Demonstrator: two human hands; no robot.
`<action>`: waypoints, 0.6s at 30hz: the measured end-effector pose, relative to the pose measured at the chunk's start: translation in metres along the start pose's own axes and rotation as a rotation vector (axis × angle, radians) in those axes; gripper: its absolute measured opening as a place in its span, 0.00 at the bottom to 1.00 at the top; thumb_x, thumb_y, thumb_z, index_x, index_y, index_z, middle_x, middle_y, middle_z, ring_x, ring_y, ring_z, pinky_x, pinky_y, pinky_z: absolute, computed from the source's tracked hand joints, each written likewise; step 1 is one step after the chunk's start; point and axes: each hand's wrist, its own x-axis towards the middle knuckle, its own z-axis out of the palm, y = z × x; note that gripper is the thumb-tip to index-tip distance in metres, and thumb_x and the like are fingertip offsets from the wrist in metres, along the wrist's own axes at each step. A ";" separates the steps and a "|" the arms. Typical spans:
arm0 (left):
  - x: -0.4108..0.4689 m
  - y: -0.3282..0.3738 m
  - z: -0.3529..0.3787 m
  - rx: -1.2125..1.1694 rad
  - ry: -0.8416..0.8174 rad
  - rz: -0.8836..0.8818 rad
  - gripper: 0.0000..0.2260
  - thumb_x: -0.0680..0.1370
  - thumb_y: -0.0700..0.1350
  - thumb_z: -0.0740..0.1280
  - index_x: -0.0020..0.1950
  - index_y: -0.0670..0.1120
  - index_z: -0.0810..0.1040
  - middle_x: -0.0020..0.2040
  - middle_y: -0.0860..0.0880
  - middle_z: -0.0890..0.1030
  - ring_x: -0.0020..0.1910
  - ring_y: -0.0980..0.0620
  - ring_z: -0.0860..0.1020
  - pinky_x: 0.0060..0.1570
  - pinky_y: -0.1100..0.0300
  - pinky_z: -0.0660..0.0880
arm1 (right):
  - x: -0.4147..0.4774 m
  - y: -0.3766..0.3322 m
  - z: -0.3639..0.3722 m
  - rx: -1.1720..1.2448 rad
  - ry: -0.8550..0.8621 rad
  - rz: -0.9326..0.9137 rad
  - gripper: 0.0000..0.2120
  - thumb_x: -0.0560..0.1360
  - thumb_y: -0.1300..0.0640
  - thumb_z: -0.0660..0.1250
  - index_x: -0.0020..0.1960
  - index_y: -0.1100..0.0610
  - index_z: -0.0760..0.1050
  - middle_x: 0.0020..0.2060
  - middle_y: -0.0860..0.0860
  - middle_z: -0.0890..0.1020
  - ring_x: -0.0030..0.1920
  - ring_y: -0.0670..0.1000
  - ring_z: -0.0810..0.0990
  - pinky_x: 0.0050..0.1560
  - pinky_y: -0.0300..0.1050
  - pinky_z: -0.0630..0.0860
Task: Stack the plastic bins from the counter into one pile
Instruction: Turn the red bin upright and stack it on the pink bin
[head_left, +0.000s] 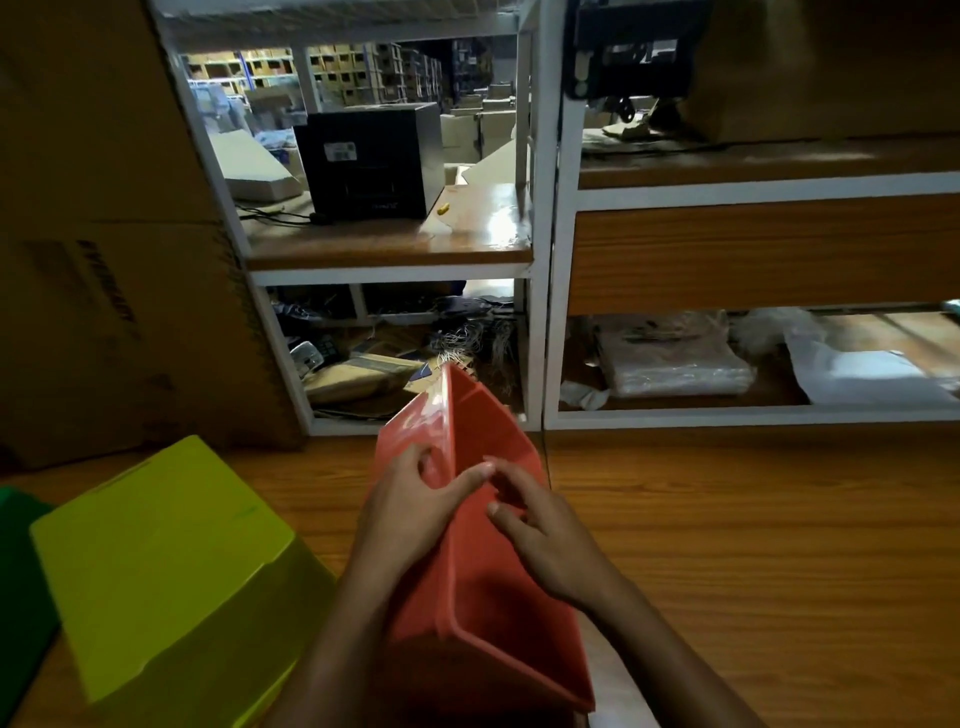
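A red plastic bin (483, 582) is being held tilted above the wooden counter (753, 545), its open side facing right and toward the camera. The left hand (410, 499) is gripping its upper wall, fingers clamped over the rim with the thumb inside. The right hand (540, 535) is resting inside the bin, fingers loosely curled against the inner wall. A yellow-green bin (171, 571) is lying upside down on the counter just to the left, with a dark green bin (21, 561) beside it at the frame's edge.
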 end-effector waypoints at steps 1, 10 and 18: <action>0.002 -0.004 -0.005 -0.065 -0.017 -0.016 0.34 0.68 0.67 0.72 0.69 0.52 0.72 0.60 0.54 0.75 0.59 0.53 0.75 0.60 0.53 0.73 | 0.000 0.006 0.002 -0.193 -0.025 0.030 0.27 0.80 0.48 0.63 0.77 0.46 0.61 0.77 0.50 0.66 0.76 0.49 0.66 0.75 0.50 0.65; 0.002 -0.051 -0.020 -0.616 0.109 -0.192 0.16 0.77 0.43 0.71 0.64 0.46 0.80 0.57 0.44 0.83 0.49 0.49 0.82 0.37 0.63 0.77 | -0.027 0.053 0.021 -0.317 -0.033 0.265 0.49 0.76 0.51 0.71 0.81 0.48 0.38 0.81 0.53 0.45 0.76 0.54 0.65 0.71 0.48 0.69; 0.002 -0.074 -0.007 -0.694 0.070 -0.204 0.16 0.76 0.50 0.71 0.64 0.49 0.81 0.56 0.48 0.85 0.51 0.50 0.83 0.40 0.62 0.76 | -0.035 0.076 0.015 0.319 0.287 0.466 0.28 0.77 0.65 0.66 0.74 0.51 0.66 0.52 0.48 0.84 0.50 0.50 0.85 0.55 0.60 0.82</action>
